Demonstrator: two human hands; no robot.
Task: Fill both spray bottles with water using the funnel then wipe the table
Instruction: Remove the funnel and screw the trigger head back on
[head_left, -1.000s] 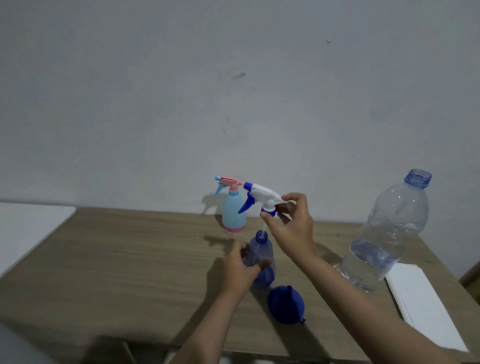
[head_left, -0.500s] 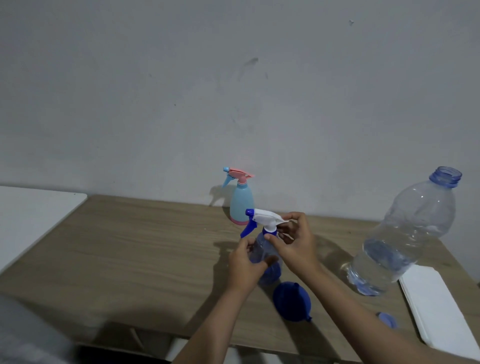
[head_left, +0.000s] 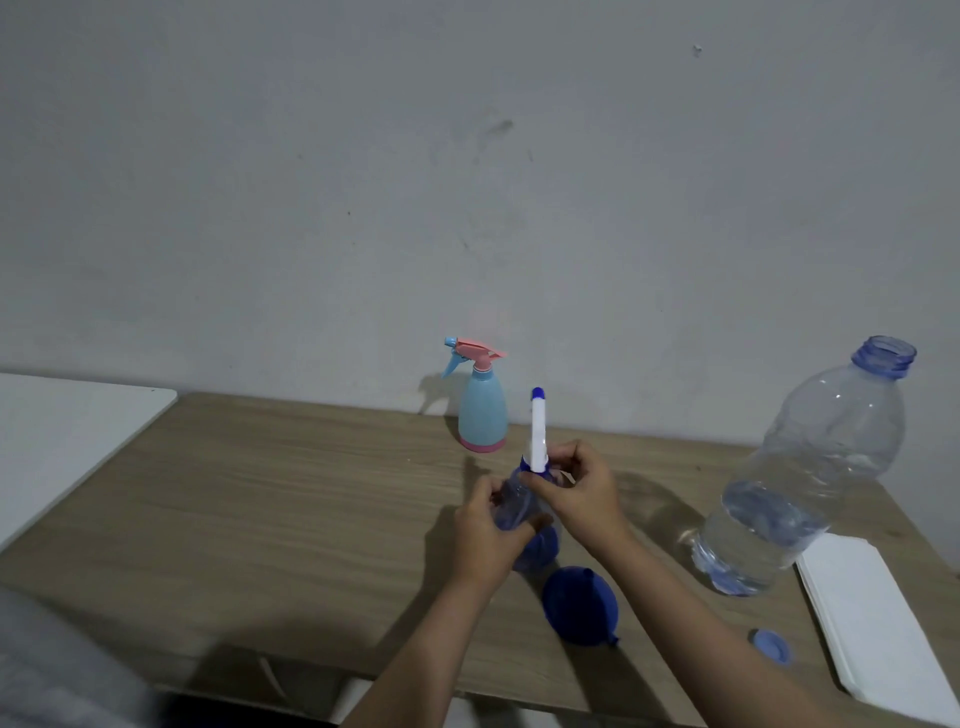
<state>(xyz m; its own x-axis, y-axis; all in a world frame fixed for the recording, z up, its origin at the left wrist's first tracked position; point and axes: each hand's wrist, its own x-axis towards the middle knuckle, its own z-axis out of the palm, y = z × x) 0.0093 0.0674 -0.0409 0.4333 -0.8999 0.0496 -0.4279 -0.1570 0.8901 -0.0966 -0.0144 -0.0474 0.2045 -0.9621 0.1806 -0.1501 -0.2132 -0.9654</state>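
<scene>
Wooden table (head_left: 260, 493), near front edge: spray head (head_left: 538, 431) now seated, turned by gripping right hand (head_left: 576, 488); left hand (head_left: 485, 525) clasping blue spray bottle (head_left: 524, 519). Probably closing after filling.

Light-blue spray bottle (head_left: 483, 415) with pink base and trigger; translucent blue spray bottle (head_left: 522, 512) with white head; dark-blue funnel (head_left: 579, 605); wood-grain brown table (head_left: 260, 509); white cloth (head_left: 878, 623).

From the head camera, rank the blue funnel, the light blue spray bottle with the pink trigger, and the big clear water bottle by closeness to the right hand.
1. Blue funnel, just below the right hand, toward the table's front edge.
2. Light blue spray bottle with pink trigger, behind it by the wall.
3. Big clear water bottle, far right.
</scene>
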